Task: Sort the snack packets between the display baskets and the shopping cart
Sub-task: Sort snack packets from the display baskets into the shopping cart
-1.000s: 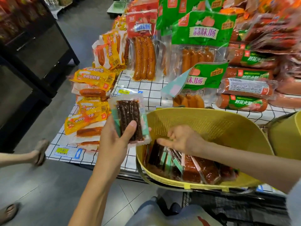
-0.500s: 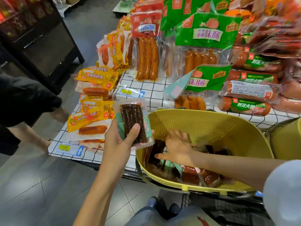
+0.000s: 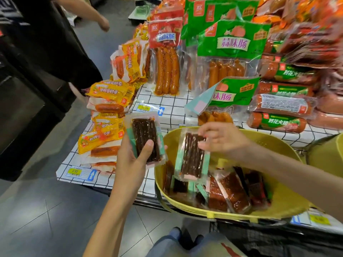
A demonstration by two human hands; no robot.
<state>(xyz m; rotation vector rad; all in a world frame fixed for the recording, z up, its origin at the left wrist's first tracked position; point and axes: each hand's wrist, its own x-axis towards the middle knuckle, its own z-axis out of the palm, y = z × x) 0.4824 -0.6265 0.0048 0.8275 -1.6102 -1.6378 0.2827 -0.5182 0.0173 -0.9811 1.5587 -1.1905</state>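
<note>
Two packets: left hand (image 3: 130, 164) is gripping first packet (image 3: 144, 140) beside yellow basket (image 3: 289, 201), right hand (image 3: 222, 140) is pinching second packet (image 3: 192, 158) over it; basket is sitting on checkered table (image 3: 174, 108) above grey tiled floor (image 3: 46, 210).

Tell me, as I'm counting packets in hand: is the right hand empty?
No, the right hand pinches a dark packet by its top end, above the yellow basket.

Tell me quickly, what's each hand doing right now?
Left hand: holds a dark snack packet.
Right hand: pinches a second dark packet above the yellow basket.
</note>
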